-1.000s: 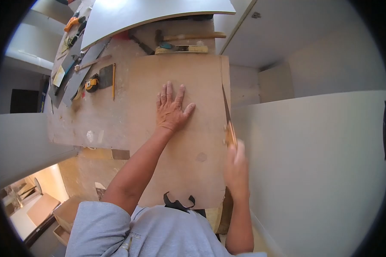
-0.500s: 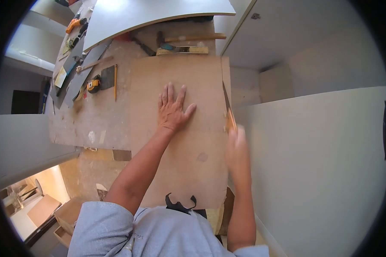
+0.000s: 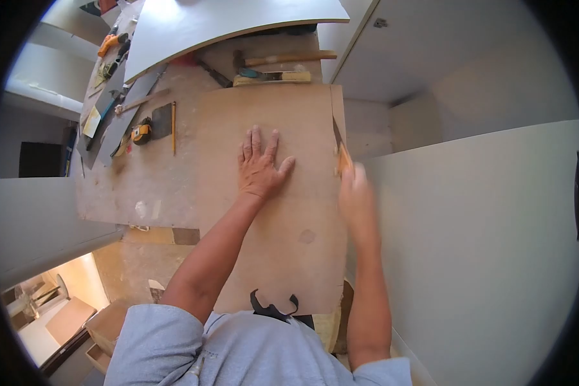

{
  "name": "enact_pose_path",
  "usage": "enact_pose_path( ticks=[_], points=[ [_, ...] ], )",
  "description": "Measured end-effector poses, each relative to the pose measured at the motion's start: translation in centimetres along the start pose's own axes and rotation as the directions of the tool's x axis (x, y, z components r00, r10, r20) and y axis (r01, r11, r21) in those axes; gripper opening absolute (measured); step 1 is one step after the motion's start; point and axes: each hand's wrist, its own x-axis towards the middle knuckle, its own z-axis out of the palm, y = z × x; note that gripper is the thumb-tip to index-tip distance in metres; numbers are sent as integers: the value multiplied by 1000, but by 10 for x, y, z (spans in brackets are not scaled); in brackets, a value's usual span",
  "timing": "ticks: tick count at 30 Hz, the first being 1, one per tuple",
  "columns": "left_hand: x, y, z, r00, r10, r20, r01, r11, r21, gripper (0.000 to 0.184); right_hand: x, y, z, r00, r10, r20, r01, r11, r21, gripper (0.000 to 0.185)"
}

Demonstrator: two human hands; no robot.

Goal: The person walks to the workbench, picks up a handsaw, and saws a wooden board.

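Note:
A brown wooden board (image 3: 270,257) lies flat on the workbench in front of me. My left hand (image 3: 262,168) rests palm down on it, fingers spread, holding nothing. At the board's right edge, my right hand (image 3: 356,193), blurred by motion, is closed around the orange-brown handle of a saw (image 3: 344,158). The dark, narrow blade points away from me and meets the board at a thin line near its right edge. Part of the handle is covered by my fingers.
Beyond the board lie a hammer (image 3: 289,58) and a wooden-handled tool (image 3: 273,78). A tape measure (image 3: 141,132) and a pencil (image 3: 174,128) lie to the left. A white panel (image 3: 238,19) covers the far side; a pale panel (image 3: 482,225) stands on the right.
My right hand has moved forward along the board's right edge with the saw, and less of the blade shows. My left hand has stayed flat in its place on the board.

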Motion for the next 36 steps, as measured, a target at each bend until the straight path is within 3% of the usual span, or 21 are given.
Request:
enact_pose_path(
  ticks=[3, 6, 10, 11, 15, 19, 21, 23, 26, 28, 30, 32, 36],
  points=[
    [0, -4, 5, 1000, 9, -17, -9, 1000, 3, 82, -105, 0, -19, 972, 223, 78, -220, 974, -49, 40],
    [0, 0, -2, 1000, -4, 13, 4, 1000, -4, 82, -108, 9, -11, 993, 115, 11, -115, 993, 25, 40],
    [0, 1, 1, 999, 26, -42, -26, 1000, 12, 83, 46, 20, 31, 996, -51, -77, 51, 999, -2, 42],
    [-1, 1, 1, 1000, 8, -3, -8, 1000, 26, 83, 69, 5, 28, 999, -6, -46, 5, 1000, -26, 42],
    [0, -2, 2, 1000, 15, -17, -15, 1000, 5, 83, 70, 3, 19, 1000, -5, -14, 5, 1000, 6, 44],
    [0, -3, 4, 1000, -2, 8, 2, 1000, -1, 83, -92, 10, -17, 990, 134, 34, -131, 989, -68, 41],
    [1, -3, 4, 1000, 8, -3, -8, 1000, 21, 83, -111, 12, -16, 979, 199, 36, -197, 978, -63, 40],
    [0, -3, 4, 1000, 12, -5, -12, 1000, 26, 83, -100, 17, -7, 994, 106, -20, -106, 994, 13, 38],
    [1, 0, 3, 1000, 4, -17, -3, 999, 41, 83, 33, 21, 23, 998, -65, -27, 64, 998, -25, 42],
    [5, -2, -2, 1000, 3, -13, -2, 998, 64, 83, 69, -3, 24, 990, -128, -57, 126, 991, -35, 44],
    [0, 0, 0, 1000, 4, -13, -4, 999, 32, 82, 66, -18, 21, 998, -25, -61, 18, 992, -123, 47],
    [1, 1, 1, 1000, 8, -15, -8, 1000, 30, 83, 45, -2, 13, 997, -65, -45, 65, 998, -10, 47],
    [2, -3, 2, 1000, 4, 0, -4, 999, 42, 83, -98, -8, -21, 983, 175, 53, -178, 983, 49, 46]
  ],
)
